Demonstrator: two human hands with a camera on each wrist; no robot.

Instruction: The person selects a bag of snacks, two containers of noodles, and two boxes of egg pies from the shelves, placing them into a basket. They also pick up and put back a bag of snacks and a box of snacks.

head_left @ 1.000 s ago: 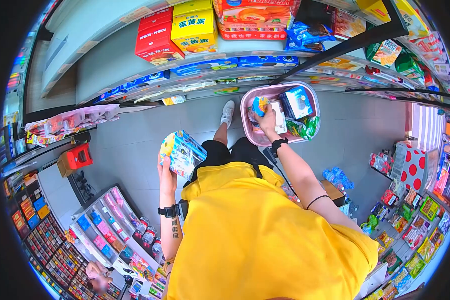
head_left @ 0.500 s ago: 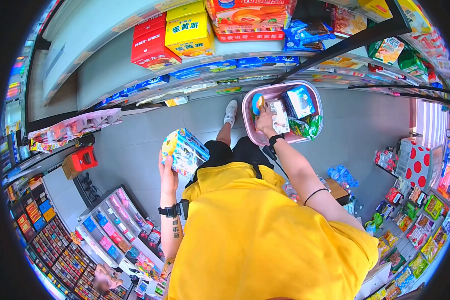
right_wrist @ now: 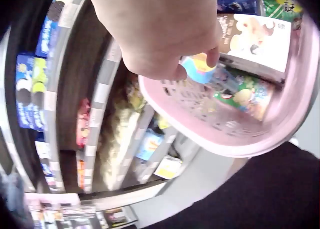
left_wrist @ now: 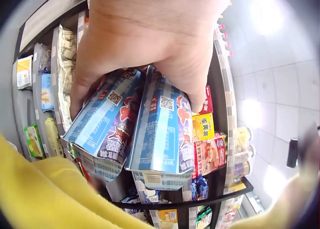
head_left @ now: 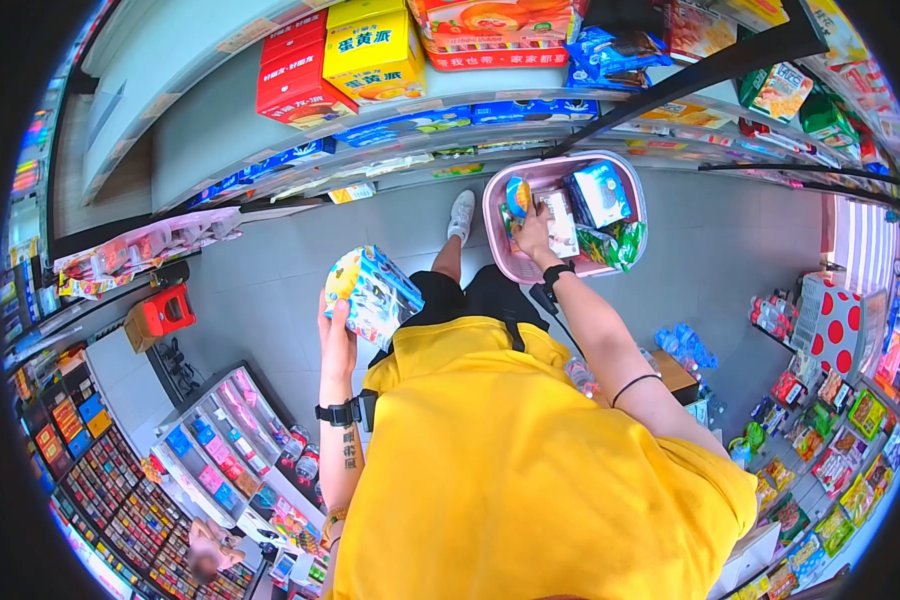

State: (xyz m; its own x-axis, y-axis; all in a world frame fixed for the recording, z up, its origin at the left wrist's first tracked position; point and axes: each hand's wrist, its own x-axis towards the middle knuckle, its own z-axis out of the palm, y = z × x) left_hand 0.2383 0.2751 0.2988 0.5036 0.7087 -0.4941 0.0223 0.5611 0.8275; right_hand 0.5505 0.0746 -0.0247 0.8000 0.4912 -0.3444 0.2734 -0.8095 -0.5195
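- Gripping two blue packages (left_wrist: 162,121) side by side, your left hand (head_left: 336,335) has its thumb and fingers spread across them, grasping both together; they are tilted, left of your dark shorts (head_left: 440,297).
- Your right hand (head_left: 535,235) is inside the pink basket (right_wrist: 240,148), its fingertips pinching a small blue-and-yellow container (right_wrist: 200,68) at the basket's left side.
- Just right of that hand lies a white-and-brown box (right_wrist: 257,36); a dark blue package (head_left: 600,195) is at the far right of the basket, and a green packet (head_left: 625,245) at its near right.
- Below the pinched container, a colourful packet (right_wrist: 257,96) lies low in the basket.
- On the far shelf (head_left: 215,130), from left to right, you have a red box (head_left: 295,85), a yellow box (head_left: 375,65), a large red-orange pack (head_left: 500,35) and a blue bag (head_left: 615,60).
- Left on the floor is a red stool (head_left: 177,308); well right stands a red-spotted box (head_left: 832,335).
- At the near left, another person (head_left: 210,550) is visible.
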